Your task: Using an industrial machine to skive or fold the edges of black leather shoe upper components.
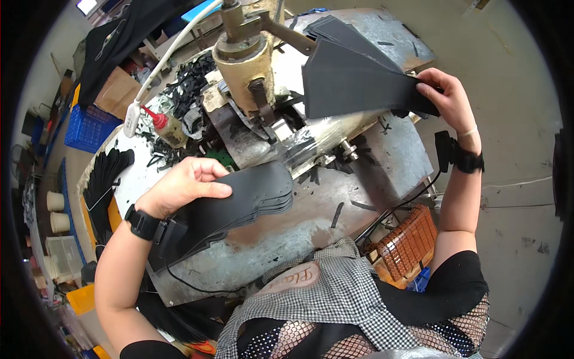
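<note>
Closest in, a black-and-white checked cloth garment drapes over the person's lap, with black mesh fabric showing beneath it at the lower edge. Up from there, the left hand grips a thick stack of flat black shoe-shaped cut pieces: the thumb is pressed flat on top of the pile and the fingers curl over its far edge, the stack held level just above the worn grey metal worktable, its rounded end pointing toward the machine. A black wrist strap with a small box sits on that forearm, a thin cable trailing down. Over on the other side, the right hand is raised, pinching one corner of a single large black fan-shaped sheet between thumb and fingertips; the sheet spreads out leftward in the air, just beside the tan, grimy machine column. Black offcut scraps lie heaped behind the machine, near a small bottle with a red nozzle. A brown woven basket-like seat shows beside the table edge.
</note>
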Demonstrator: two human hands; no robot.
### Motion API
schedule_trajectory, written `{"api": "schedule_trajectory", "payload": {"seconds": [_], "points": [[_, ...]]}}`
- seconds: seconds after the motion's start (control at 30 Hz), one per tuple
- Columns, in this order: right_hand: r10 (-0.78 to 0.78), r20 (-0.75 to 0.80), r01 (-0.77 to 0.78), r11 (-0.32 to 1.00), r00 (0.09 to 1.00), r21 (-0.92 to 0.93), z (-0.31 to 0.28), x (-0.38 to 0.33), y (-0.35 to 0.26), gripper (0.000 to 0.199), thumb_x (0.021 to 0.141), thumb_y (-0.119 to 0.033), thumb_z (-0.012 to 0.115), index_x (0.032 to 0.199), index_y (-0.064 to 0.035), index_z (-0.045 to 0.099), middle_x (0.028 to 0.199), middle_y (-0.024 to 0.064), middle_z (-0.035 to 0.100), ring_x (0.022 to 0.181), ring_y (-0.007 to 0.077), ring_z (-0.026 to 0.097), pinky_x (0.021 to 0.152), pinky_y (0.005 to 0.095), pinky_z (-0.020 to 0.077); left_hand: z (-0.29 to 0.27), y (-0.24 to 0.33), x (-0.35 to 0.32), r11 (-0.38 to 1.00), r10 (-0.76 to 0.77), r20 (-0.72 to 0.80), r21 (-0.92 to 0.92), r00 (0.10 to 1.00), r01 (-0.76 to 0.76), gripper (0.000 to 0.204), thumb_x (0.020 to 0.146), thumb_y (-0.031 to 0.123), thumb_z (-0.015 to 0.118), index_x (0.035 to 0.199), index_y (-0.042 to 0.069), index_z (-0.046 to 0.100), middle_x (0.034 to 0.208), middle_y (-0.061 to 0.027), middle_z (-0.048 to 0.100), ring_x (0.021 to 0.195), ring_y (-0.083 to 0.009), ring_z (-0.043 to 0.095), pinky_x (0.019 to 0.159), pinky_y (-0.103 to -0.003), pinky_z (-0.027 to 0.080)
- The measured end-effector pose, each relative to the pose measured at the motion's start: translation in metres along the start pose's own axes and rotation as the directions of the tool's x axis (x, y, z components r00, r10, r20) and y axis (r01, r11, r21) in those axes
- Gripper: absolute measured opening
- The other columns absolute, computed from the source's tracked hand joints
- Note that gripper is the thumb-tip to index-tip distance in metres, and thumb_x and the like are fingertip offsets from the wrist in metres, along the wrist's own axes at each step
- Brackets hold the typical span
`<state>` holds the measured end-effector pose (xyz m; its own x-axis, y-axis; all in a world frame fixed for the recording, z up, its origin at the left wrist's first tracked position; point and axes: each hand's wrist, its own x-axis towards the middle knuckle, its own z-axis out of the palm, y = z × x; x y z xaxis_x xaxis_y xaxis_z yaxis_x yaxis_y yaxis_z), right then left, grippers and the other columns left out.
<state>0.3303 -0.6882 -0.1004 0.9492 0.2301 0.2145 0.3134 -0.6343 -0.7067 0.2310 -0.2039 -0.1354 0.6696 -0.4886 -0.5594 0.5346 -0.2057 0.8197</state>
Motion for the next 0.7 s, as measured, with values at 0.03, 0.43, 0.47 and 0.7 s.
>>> {"api": "schedule_trajectory", "payload": {"seconds": [0.03,0.43,0.47,0.7], "points": [[0.069,-0.011,-0.069,0.998,0.998,0.008,-0.003,0.005,0.005,0.012,0.086,-0.005,0.067,0.097,0.0001,0.065,0.085,0.0007,0.066,0.082,0.0095,0.06,0.078,0.0248,0.0484,0.001,-0.002,-0.002,1.0,-0.013,-0.008,-0.014,1.0,0.013,0.017,0.085,0.006,0.072,0.099,0.0,0.065,0.094,-0.0062,0.071,0.082,-0.0089,0.067,0.078,-0.023,0.053],[-0.287,0.015,0.236,0.755,0.958,-0.612,0.055,-0.003,0.01,0.049,0.084,-0.015,0.063,0.131,-0.0143,0.053,0.115,0.0144,0.056,0.11,0.0338,0.053,0.096,0.0406,0.0447,0.012,-0.01,-0.014,0.999,-0.03,-0.037,0.035,0.999,0.031,0.018,0.084,0.008,0.074,0.099,0.001,0.065,0.093,-0.006,0.071,0.082,-0.0087,0.066,0.077,-0.023,0.052],[-0.323,0.008,0.261,0.749,0.946,-0.609,0.055,0.0,0.011,0.043,0.087,-0.014,0.059,0.129,-0.0137,0.054,0.11,0.0141,0.058,0.104,0.0343,0.055,0.093,0.0406,0.0458,0.012,-0.011,-0.015,0.999,-0.037,-0.035,0.026,0.999,0.038,0.018,0.084,0.008,0.074,0.099,0.001,0.065,0.093,-0.0059,0.071,0.082,-0.0086,0.066,0.077,-0.022,0.052],[-0.447,-0.29,0.183,0.756,0.846,-0.629,0.06,0.03,0.028,0.039,0.09,-0.01,0.053,0.129,-0.0129,0.054,0.102,0.0158,0.062,0.091,0.0372,0.059,0.082,0.0426,0.0485,0.015,-0.012,-0.012,1.0,0.002,-0.013,0.021,1.0,-0.001,0.016,0.085,0.009,0.073,0.097,0.001,0.065,0.091,-0.0041,0.071,0.08,-0.0077,0.065,0.076,-0.022,0.052]]}}
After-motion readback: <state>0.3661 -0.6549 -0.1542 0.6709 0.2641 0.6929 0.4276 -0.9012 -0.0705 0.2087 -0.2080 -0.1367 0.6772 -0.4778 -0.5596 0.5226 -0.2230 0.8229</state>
